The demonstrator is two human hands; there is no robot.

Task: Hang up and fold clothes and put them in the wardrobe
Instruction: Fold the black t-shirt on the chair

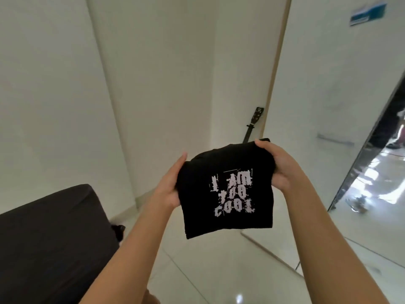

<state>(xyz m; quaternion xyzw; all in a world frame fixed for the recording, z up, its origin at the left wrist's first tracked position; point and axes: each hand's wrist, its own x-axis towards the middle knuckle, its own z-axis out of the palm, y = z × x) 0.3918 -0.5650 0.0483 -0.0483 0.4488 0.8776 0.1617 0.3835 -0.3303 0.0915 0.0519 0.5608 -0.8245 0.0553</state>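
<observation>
A folded black T-shirt (225, 163) with white printed lettering is held up in the air in front of me, the print facing me upside down. My left hand (169, 183) grips its left edge, thumb on top and fingers hidden behind the cloth. My right hand (277, 165) grips the upper right corner, fingers curled round the fold. The lower part of the shirt hangs free above the floor.
A dark bed or sofa (48, 238) fills the lower left. White wall panels (153, 73) stand ahead. A black guitar neck (252, 125) leans in the corner. A white door (328, 84) and a mirrored panel (377, 172) are at the right. The floor (219, 270) is glossy white tile.
</observation>
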